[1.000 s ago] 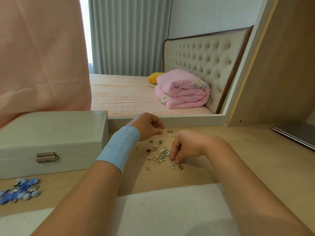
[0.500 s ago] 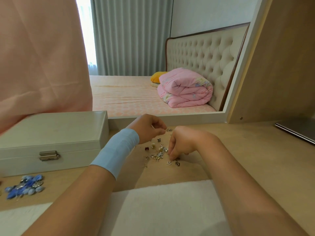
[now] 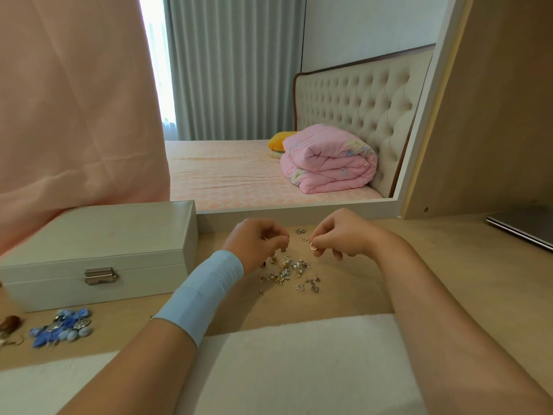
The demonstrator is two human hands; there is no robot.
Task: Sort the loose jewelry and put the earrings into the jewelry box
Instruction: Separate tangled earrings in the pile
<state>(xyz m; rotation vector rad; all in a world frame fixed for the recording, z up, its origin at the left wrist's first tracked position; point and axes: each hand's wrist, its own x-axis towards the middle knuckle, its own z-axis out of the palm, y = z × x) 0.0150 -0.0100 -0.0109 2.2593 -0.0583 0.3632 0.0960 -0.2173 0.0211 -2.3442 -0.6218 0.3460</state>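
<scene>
A small heap of loose silver and gold earrings [image 3: 291, 269] lies on the wooden tabletop in front of the mirror. My right hand [image 3: 344, 235] hovers just above the heap and pinches a small ring-shaped earring [image 3: 313, 247] between thumb and fingertips. My left hand [image 3: 257, 241], with a light blue band on its wrist, has curled fingers that hold a small earring over the heap's left side. The white jewelry box [image 3: 98, 256] stands closed at the left, its metal clasp [image 3: 100, 276] facing me.
A cluster of blue bead jewelry [image 3: 62, 327] and a brown piece [image 3: 10, 323] lie at the front left. A white cloth [image 3: 287, 363] covers the near edge. A mirror [image 3: 269, 100] backs the table; a dark flat device [image 3: 520, 227] lies at the right.
My right hand has risen from the heap with a small ring earring pinched in it. The left hand stays curled by the heap. The camera has tilted slightly.
</scene>
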